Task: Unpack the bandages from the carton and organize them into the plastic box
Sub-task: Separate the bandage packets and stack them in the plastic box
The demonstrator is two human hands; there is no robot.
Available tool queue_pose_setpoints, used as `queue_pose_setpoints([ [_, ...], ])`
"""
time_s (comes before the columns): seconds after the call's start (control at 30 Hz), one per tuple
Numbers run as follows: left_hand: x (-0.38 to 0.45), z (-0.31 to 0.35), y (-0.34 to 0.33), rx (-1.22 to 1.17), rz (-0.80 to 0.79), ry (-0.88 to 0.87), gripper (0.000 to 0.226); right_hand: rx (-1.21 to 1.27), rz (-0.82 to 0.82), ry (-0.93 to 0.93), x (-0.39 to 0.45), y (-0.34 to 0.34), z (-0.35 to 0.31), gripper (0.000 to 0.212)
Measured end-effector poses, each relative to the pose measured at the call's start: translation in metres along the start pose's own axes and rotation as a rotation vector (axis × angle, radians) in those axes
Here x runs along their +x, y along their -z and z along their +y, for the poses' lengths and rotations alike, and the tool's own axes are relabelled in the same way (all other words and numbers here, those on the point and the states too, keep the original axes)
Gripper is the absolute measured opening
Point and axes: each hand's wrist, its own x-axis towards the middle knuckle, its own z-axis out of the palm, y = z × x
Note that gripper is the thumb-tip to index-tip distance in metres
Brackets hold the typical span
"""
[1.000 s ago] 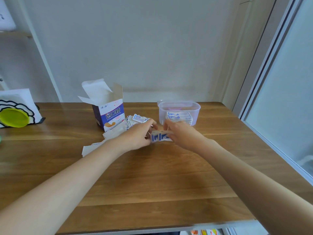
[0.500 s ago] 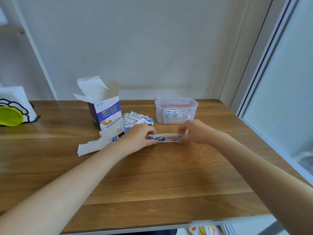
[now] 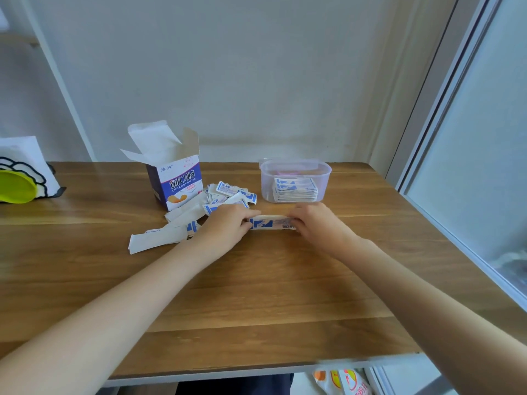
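Worktop (image 3: 256,280): wood-grain planks, smooth w/ a soft sheen, pale edge strip at front. Carton (image 3: 176,178): thin card, printed faces slightly glossy, flaps' insides plain matt white. Bandages (image 3: 228,195) in loose pile: paper wrappers, matt, blue-and-white print. Folded sheets (image 3: 159,238) beside them: plain white paper, creased. Plastic box (image 3: 295,166): translucent plastic, smooth, milky. Lime-green disc (image 3: 14,186) at far left: smooth, looks like plastic. Wall (image 3: 242,67): matt, painted.

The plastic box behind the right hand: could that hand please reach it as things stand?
Probably yes: the plastic box sits just beyond the right hand with bare table between, though that hand currently holds a bandage stack.
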Motion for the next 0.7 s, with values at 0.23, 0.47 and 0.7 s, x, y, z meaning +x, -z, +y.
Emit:
queue_pose_setpoints([
  [0.23,0.031,0.013,0.035,-0.300,0.094,0.092,0.025,0.489,0.200,-0.263,0.014,0.036,0.010,0.014],
  [0.47,0.106,0.033,0.062,-0.456,0.193,0.171,0.017,0.510,0.371,-0.555,0.074,0.083,0.036,0.012],
  [0.7,0.153,0.033,0.045,-0.101,-0.147,0.201,0.026,0.277,0.084,-0.602,0.113,0.061,0.059,0.022],
])
